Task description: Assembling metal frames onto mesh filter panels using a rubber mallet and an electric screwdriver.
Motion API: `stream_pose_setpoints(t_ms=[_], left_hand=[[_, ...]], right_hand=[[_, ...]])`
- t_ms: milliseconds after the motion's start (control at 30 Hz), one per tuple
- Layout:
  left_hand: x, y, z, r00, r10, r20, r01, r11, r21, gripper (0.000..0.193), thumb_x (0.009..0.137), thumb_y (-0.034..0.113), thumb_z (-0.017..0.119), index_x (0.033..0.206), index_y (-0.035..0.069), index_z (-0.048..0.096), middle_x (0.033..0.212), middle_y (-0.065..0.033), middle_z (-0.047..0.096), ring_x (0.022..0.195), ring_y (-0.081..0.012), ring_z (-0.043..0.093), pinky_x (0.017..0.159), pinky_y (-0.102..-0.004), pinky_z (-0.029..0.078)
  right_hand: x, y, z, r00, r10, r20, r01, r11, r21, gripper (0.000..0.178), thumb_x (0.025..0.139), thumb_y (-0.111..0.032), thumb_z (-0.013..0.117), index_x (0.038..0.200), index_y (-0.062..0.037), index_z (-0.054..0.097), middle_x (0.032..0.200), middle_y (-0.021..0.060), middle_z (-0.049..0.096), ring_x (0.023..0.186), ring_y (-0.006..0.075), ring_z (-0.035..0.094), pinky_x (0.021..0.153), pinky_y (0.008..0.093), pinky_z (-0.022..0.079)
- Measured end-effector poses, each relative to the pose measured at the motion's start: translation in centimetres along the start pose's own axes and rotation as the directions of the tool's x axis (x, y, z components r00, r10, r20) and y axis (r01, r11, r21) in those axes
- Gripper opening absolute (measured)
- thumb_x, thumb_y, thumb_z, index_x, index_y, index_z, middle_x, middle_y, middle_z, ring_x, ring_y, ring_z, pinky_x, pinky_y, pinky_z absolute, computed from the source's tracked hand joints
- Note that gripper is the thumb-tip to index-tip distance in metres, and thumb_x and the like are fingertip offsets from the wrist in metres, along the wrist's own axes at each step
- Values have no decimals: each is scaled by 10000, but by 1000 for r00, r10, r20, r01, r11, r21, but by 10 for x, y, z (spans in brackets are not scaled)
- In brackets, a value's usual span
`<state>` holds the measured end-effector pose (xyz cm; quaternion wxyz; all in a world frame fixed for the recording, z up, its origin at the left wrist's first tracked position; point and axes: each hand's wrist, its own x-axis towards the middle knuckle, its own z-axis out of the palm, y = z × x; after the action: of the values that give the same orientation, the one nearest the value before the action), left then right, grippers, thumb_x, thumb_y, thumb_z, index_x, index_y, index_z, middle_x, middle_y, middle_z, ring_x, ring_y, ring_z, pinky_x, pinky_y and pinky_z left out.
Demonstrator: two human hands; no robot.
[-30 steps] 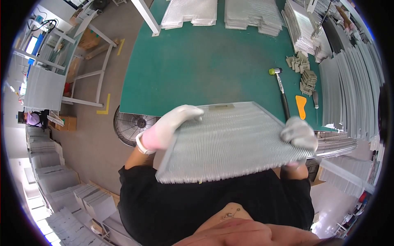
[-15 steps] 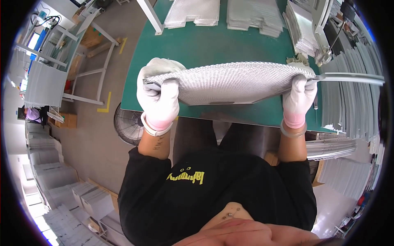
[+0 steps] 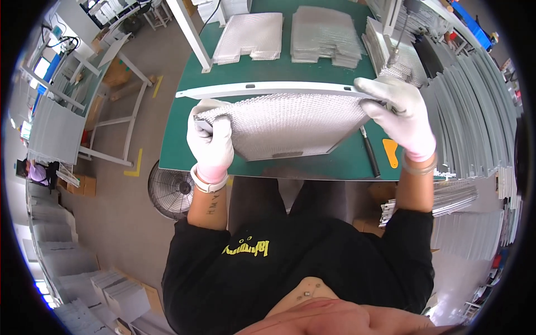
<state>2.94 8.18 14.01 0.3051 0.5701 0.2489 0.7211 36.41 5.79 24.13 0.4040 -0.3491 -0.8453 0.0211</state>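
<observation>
A silvery metal mesh panel (image 3: pixel 296 125) is held tilted above the green table (image 3: pixel 251 169), its lower edge near the table's front. My left hand (image 3: pixel 211 137), in a white glove, is closed round the panel's left edge. The gloved right hand (image 3: pixel 399 111) grips the right end of a long white metal strip (image 3: pixel 279 88) with slots in it. This strip runs along the panel's upper far edge, its left end sticking out past my left hand. Whether the right fingers also touch the panel's corner is hard to see.
A black-handled tool (image 3: pixel 370 153) and an orange scraper (image 3: pixel 390 152) lie right of the panel. Stacks of mesh sheets (image 3: pixel 251 36) sit at the back of the table. Many grey strips (image 3: pixel 469 123) stand along the right. A floor fan (image 3: pixel 170 187) is at the table's left front.
The strip, which stuck out to the right from my right hand, now lies across the panel's far edge. My right hand has left the panel's right edge and turned inward.
</observation>
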Motion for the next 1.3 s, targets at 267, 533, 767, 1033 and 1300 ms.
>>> stream_pose_setpoints(t_ms=[267,533,767,1033,1300], left_hand=[[33,34,-29,866,-239,439,227,971,79,111,881,20,668,973,-24,626,926,-64,666,808,-85,595,729,-219,474],[29,20,-3,946,5,324,0,1000,-17,228,821,6,773,995,-17,626,918,-64,654,826,-107,617,748,-242,497],[17,-2,16,959,219,-180,-232,971,-52,731,679,-21,888,1283,24,479,1168,-93,578,1057,-153,591,795,-250,530],[14,-12,19,917,346,-201,-266,903,338,613,683,40,897,1230,-12,625,1147,-97,693,752,-63,523,643,-206,465],[21,-4,14,887,453,-90,-310,728,611,290,919,-20,607,1202,-72,648,1050,-137,700,894,-160,651,820,-267,515]], right_hand=[[61,-36,-20,873,-190,450,263,959,-107,433,785,-22,676,1212,-91,687,816,118,639,780,328,642,738,383,529],[80,-49,16,862,-181,473,164,983,78,324,830,-80,668,1154,-58,664,893,162,648,821,358,644,768,399,531],[86,-47,22,840,-224,494,183,974,132,425,800,-17,642,1223,-48,661,993,185,672,947,383,640,859,429,517],[85,-42,26,873,-181,453,134,982,133,453,785,20,658,1234,-43,665,833,165,596,788,343,602,735,396,495],[87,-43,28,884,-139,446,85,987,138,456,804,4,648,1254,-68,660,820,179,569,789,366,580,743,402,485]])
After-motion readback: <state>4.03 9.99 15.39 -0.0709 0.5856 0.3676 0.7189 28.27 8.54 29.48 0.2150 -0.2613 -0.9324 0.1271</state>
